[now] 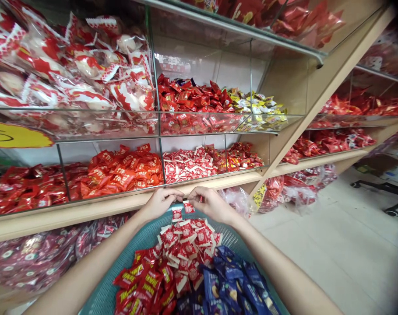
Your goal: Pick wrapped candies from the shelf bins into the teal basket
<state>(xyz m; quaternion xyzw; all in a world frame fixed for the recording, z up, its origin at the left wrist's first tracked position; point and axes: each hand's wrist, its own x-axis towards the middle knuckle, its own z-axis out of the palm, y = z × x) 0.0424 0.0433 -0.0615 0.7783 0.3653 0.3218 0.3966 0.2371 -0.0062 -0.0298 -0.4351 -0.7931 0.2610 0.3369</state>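
Observation:
My left hand [161, 203] and my right hand [209, 202] meet at the far rim of a teal mesh basket [128, 245], fingers curled. Against my right fingertips is a small red-and-white wrapped candy [189, 208]. A second red-and-white candy [177, 214] shows just below my left fingers; whether they grip it or the rim is hidden. Inside the basket lie a heap of the same red-and-white candies [187, 249], red packets with yellow lettering [141, 284] and dark blue packets [231, 282].
Behind the basket, a lower shelf bin holds red-and-white candies [190, 165], beside orange-red packets [126, 170]. Clear dividers and a wooden shelf edge [126, 203] front the bins. Filled plastic bags [294, 188] lie beneath on the right, near a wheeled base [382, 197].

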